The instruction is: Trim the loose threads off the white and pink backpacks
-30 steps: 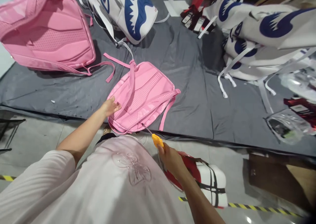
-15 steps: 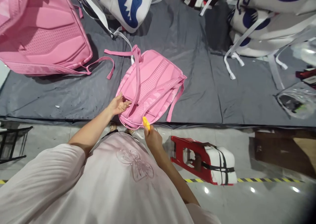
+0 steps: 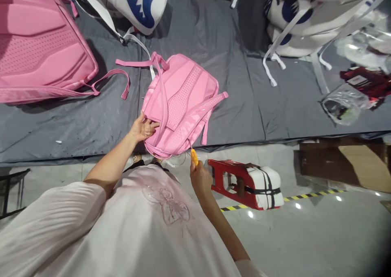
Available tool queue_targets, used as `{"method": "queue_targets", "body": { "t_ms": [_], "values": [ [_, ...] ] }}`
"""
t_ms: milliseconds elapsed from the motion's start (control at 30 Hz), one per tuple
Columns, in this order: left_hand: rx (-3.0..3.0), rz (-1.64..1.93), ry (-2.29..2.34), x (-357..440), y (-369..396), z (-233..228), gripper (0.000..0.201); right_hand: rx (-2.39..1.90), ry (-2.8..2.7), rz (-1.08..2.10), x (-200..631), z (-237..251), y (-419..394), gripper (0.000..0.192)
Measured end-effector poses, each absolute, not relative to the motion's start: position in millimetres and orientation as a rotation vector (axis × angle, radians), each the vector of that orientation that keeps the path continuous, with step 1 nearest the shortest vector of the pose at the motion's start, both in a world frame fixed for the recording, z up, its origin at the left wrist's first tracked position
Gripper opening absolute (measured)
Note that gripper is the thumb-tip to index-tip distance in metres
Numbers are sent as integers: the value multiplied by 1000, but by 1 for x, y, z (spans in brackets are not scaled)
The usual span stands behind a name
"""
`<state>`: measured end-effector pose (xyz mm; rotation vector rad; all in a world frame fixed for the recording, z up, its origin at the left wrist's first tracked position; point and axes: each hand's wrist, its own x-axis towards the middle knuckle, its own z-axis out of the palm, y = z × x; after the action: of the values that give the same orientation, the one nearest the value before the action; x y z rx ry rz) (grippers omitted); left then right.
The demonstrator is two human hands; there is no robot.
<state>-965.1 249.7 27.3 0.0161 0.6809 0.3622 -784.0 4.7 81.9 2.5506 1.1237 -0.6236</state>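
A small pink backpack (image 3: 180,102) lies back-side up on a grey mat (image 3: 238,102), its straps spread out. My left hand (image 3: 143,128) grips the backpack's near left edge. My right hand (image 3: 200,178) is closed around a yellow-handled tool (image 3: 194,157) whose thin metal tip points at the backpack's near bottom edge. Both hands are at the mat's front edge, just past my white shirt.
A large pink backpack (image 3: 39,53) lies at the far left. White bags with blue shark print (image 3: 137,0) sit at the back and right. A red and white stool (image 3: 247,183) lies on the floor by my right hand. Clear plastic bags (image 3: 342,106) and a cardboard box (image 3: 345,163) are at right.
My left hand went from resting open on the small pink backpack to gripping its edge. My right hand brought the yellow tool up to the bag's near edge. The view shifted.
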Motion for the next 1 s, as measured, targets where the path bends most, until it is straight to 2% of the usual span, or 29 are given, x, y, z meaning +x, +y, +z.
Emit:
{"method": "queue_targets", "body": {
  "t_ms": [533,767,1000],
  "values": [
    [22,331,667,-943,250,20,78,2559,1095,-765,-754,48,53,38],
    [47,395,592,-950,254,24,77,2551,1137,-779,-763,77,13,40],
    [72,435,590,-946,256,23,70,2607,1054,-854,-783,83,-18,37]
  ]
}}
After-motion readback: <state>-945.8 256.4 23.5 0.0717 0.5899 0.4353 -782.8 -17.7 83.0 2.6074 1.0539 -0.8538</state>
